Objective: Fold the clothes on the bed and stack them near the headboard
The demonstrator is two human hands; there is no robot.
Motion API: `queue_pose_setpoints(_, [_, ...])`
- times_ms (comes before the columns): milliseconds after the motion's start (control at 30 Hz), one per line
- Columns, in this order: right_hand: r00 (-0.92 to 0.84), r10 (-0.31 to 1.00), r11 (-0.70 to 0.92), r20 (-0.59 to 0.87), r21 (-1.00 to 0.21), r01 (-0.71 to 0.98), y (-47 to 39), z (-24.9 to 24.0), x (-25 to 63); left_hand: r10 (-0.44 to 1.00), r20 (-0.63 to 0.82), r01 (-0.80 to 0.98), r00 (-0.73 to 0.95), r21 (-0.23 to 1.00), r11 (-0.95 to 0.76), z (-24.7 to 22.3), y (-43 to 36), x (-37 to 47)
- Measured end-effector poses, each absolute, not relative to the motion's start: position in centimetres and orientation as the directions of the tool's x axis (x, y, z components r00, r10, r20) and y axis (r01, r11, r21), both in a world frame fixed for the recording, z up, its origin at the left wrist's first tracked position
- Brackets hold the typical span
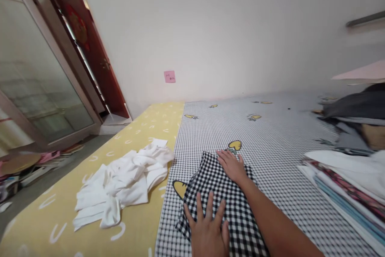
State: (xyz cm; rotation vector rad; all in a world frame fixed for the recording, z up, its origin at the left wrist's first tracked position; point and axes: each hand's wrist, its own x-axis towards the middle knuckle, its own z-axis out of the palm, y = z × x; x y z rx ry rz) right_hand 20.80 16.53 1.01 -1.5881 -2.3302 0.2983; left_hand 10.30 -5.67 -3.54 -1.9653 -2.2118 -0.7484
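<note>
A black-and-white checked garment (pixel 237 213) lies spread on the bed, its lower end running out of the picture; which kind of garment it is I cannot tell. My left hand (pixel 208 225) rests flat on its near left part with the fingers spread. Farther up, near the garment's top edge, my right hand (pixel 233 165) lies palm down with fingers stretched out. Neither hand grips the cloth. To the left is a crumpled white garment (pixel 132 177) on the yellow part of the bed.
Under the checked garment is a gingham sheet (pixel 207 128) with yellow fruit prints, beside a yellow patterned sheet (pixel 144 124). Folded clothes (pixel 351 193) are stacked at the right, with dark clothes (pixel 357 104) behind. A pink note (pixel 169 76) sticks to the wall. A red door (pixel 93 44) stands far left.
</note>
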Motion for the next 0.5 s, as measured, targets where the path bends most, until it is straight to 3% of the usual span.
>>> queue_pose_setpoints(233, [-0.001,0.999,-0.01,-0.036,-0.297,0.955,12.3,3.4,28.0,0.947,0.292,0.939,-0.134,0.342,0.027,-0.9,-6.1,10.3])
queue_pose_setpoints(333, [0.122,0.992,-0.112,0.017,-0.282,0.953,8.7,6.3,27.7,0.947,0.292,0.94,-0.132,0.34,0.026,-0.5,-6.1,10.5])
queue_pose_setpoints(400, [0.054,0.979,0.003,0.195,-0.284,0.959,5.4,7.9,25.9,0.947,0.296,0.946,-0.123,0.325,0.021,-0.4,-6.2,10.6])
queue_pose_setpoints(500, [-0.245,0.864,0.363,0.439,-0.208,0.908,0.3,8.0,23.3,0.956,0.269,0.952,-0.119,0.306,0.032,-0.1,-6.3,10.5])
